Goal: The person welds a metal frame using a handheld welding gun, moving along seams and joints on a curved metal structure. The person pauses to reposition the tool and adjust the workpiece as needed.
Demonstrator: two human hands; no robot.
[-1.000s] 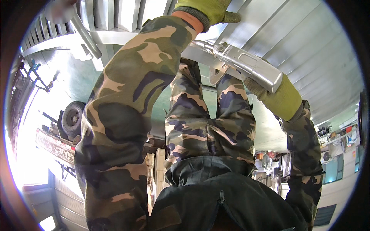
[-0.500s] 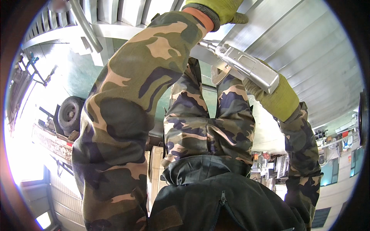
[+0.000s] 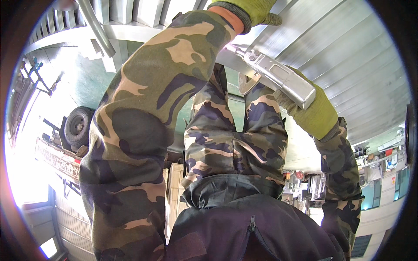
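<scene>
You are seeing no legible text, number or sign here: the silver tool (image 3: 283, 76) in your right hand (image 3: 317, 112) is presenting no readable label, and the pale, worn panel (image 3: 58, 158) at left is showing only reddish, indecipherable marks.

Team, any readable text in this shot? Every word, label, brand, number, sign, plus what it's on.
Nothing I can quote as legible.
Silver handheld tool in the right hand: any marking is too small to read.
Pale, rust-marked panel below the wheel: faint marks, washed out, unreadable.
Small orange patch on the building at right: too small to tell whether it's a sign.
</scene>
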